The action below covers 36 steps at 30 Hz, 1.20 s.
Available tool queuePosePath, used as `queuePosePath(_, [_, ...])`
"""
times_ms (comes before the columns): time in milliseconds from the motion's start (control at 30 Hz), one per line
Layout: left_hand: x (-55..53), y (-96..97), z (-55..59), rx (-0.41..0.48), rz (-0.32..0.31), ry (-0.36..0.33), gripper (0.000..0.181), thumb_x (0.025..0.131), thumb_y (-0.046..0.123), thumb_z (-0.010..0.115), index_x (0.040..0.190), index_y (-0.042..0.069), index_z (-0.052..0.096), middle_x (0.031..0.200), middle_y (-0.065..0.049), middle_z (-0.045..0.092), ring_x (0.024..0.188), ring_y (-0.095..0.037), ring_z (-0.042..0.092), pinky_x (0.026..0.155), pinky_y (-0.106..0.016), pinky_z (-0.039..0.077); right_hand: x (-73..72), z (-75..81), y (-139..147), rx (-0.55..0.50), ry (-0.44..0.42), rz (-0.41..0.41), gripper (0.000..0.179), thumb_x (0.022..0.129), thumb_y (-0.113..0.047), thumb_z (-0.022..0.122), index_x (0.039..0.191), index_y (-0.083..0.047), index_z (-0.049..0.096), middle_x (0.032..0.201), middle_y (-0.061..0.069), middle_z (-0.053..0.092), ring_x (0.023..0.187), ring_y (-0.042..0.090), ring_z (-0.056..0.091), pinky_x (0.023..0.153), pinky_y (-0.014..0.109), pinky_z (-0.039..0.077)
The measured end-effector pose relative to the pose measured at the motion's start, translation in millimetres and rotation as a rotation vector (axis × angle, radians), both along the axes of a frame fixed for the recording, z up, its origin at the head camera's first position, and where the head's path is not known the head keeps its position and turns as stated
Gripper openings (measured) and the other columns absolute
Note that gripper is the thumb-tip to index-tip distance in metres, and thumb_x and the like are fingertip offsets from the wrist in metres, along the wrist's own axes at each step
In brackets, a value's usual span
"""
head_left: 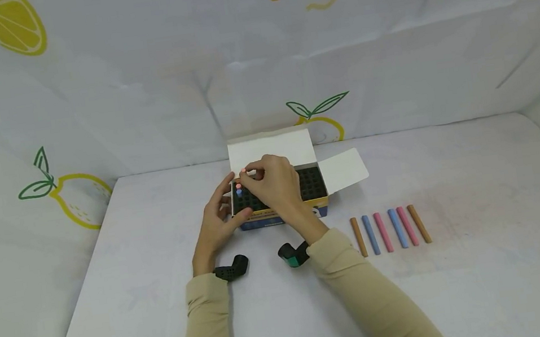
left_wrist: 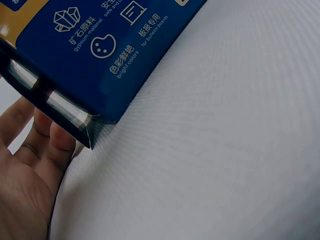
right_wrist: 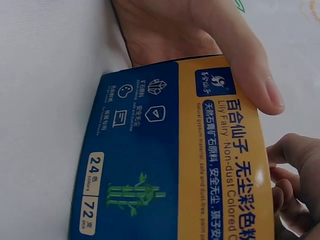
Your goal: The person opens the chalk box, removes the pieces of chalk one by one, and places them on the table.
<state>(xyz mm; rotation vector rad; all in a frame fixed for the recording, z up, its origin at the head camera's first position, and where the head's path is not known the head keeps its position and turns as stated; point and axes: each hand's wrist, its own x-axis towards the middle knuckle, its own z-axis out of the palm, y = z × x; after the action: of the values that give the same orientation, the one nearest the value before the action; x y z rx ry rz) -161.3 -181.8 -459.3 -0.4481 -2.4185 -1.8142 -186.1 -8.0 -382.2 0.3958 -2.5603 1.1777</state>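
Observation:
An open blue and yellow chalk box (head_left: pixel 284 219) stands at the back of the table, with a black insert (head_left: pixel 312 183) full of holes. My left hand (head_left: pixel 215 221) holds its left end, thumb over the front top edge; in the left wrist view, fingers (left_wrist: pixel 37 135) lie along the side. Over the box's back left corner, my right hand (head_left: pixel 274 182) pinches a pink chalk stick (head_left: pixel 243 171) between thumb and fingertips. Just in front of it, a pink chalk end (head_left: pixel 239 186) and a blue chalk end (head_left: pixel 239 193) poke up from holes. My right hand covers the insert's middle.
Right of the box, several chalk sticks lie in a row: brown (head_left: pixel 358 237), blue (head_left: pixel 371 235) and pink (head_left: pixel 383 232) among them. The raised lid (head_left: pixel 271 148) leans at the back; a white side flap (head_left: pixel 344 170) sticks out rightward. A lemon-printed sheet (head_left: pixel 147 93) hangs behind.

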Motion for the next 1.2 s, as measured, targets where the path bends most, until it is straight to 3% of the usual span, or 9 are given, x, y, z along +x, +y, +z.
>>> queuePosePath(300, [0.4, -0.1, -0.8, 0.001, 0.001, -0.005, 0.080, 0.088, 0.026, 0.079, 0.158, 0.027, 0.040, 0.143, -0.018, 0.052, 0.095, -0.020, 0.054, 0.077, -0.022, 0.049, -3.9, 1.0, 0, -0.016, -0.091, 0.038, 0.024, 0.095, -0.026, 0.073, 0.110, -0.009, 0.081, 0.079, 0.010, 0.068, 0.057, 0.011, 0.048, 0.047, 0.019, 0.031])
queuePosePath(600, [0.0, 1.4, 1.0, -0.008, 0.010, -0.007, 0.081, 0.088, 0.023, 0.078, 0.158, 0.029, 0.040, 0.144, -0.016, 0.052, 0.096, -0.021, 0.053, 0.077, -0.022, 0.047, -3.8, 14.5, 2, -0.116, -0.006, 0.057, 0.025, 0.093, -0.026, 0.075, 0.107, -0.007, 0.082, 0.078, 0.012, 0.069, 0.055, 0.016, 0.054, 0.049, 0.021, 0.036])
queuePosePath(900, [0.2, 1.7, 2.7, -0.019, 0.017, -0.006, 0.081, 0.087, 0.024, 0.078, 0.158, 0.023, 0.040, 0.143, -0.017, 0.053, 0.096, -0.021, 0.053, 0.077, -0.023, 0.046, 7.3, 33.6, 10, -0.201, 0.032, 0.074, 0.022, 0.091, -0.025, 0.076, 0.100, -0.007, 0.083, 0.077, 0.010, 0.069, 0.061, 0.020, 0.062, 0.055, 0.024, 0.044])
queuePosePath(1200, [1.3, 1.2, 2.8, -0.016, 0.013, -0.022, 0.081, 0.088, 0.023, 0.078, 0.159, 0.026, 0.039, 0.145, -0.016, 0.050, 0.100, -0.021, 0.050, 0.080, -0.023, 0.046, 26.8, 38.6, 32, -0.211, 0.041, 0.077, 0.020, 0.088, -0.021, 0.078, 0.097, -0.004, 0.083, 0.076, 0.009, 0.065, 0.062, 0.019, 0.062, 0.058, 0.027, 0.048])
